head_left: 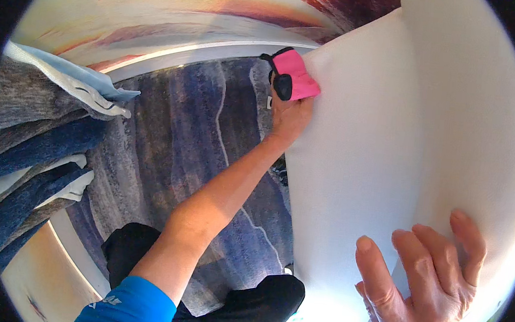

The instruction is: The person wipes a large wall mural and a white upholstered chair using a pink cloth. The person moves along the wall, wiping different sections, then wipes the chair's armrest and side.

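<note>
My left hand (292,111) reaches forward and holds a pink cloth item with black trim (293,75) beside the far corner of a large white fabric-covered panel (359,137). The fingers are partly hidden behind the pink cloth. Low at the right, my right hand (429,283) is raised with its fingers apart and nothing in it. It is over or against the white panel; whether the fingertips touch it cannot be told.
A blue-grey striped carpet (188,123) covers the floor under my knees. Folded blue and grey textiles (46,140) hang at the left. A white skirting board (211,50) runs below the far wall, which has a colourful mural (183,14). A small white object (269,102) lies near my left wrist.
</note>
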A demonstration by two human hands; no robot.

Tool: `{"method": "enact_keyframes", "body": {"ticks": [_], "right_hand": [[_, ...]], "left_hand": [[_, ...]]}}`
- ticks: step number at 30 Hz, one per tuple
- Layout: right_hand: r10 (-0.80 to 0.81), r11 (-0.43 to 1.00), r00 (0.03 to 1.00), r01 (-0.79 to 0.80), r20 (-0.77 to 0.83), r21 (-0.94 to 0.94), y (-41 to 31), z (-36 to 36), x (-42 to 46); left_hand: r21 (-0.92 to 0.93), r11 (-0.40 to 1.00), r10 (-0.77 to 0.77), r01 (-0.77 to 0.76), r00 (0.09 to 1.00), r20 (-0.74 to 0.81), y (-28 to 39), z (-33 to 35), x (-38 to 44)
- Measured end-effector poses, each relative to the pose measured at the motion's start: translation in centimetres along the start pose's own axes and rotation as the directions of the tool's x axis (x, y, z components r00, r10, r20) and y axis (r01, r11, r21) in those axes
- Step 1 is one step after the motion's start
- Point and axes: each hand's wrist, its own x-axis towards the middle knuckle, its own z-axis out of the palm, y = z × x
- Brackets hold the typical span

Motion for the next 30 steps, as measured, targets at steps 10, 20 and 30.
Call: {"method": "enact_keyframes", "body": {"ticks": [10,20,30], "right_hand": [[0.274,0.962,0.953,-0.271,-0.126,0.042,-3.7,2.1,0.0],[0.050,0.997,0.969,-0.061,-0.240,-0.038,-1.1,1.0,-2.8],[0.082,0.970,0.976,-0.125,-0.203,-0.207,-3.4,1.7,-9.9]], "left_hand": [[-0.510,0.641,-0.439,0.574,0.819,0.369,10.0,0.2,-16.2],[-0.564,0.825,0.196,0.048,0.910,0.365,19.6,0.1,-19.3],[-0.467,0.878,-0.008,0.101,0.980,0.197,19.4,-0.2,-16.1]]}}
